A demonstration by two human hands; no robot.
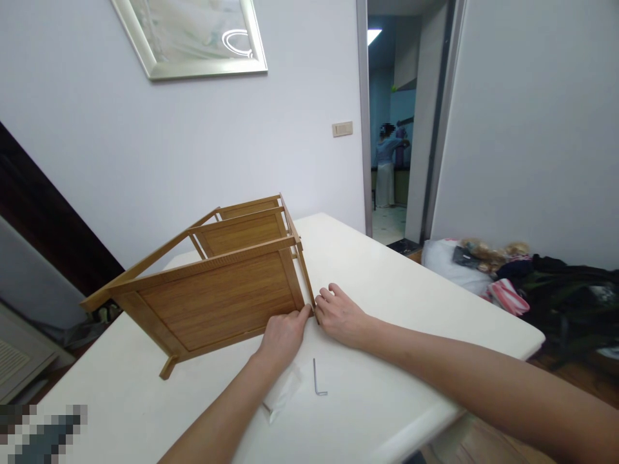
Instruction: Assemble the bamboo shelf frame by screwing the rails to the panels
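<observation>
A bamboo shelf unit point(217, 283) lies on its side on the white table point(411, 303). My left hand point(283, 335) is closed against the lower right corner of its front panel, thumb touching the wood. My right hand point(341, 316) pinches the same corner post from the right, fingers curled round its end. I cannot make out whether a small part sits between the fingers. A metal hex key point(318, 378) lies on the table just in front of both hands. A small clear plastic bag point(283, 393) lies under my left wrist.
A heap of clothes and bags point(527, 277) rests beyond the table's right corner. A framed picture point(193, 38) hangs on the wall. A person point(387, 167) stands far off through the open doorway. The table's front edge runs close on the right.
</observation>
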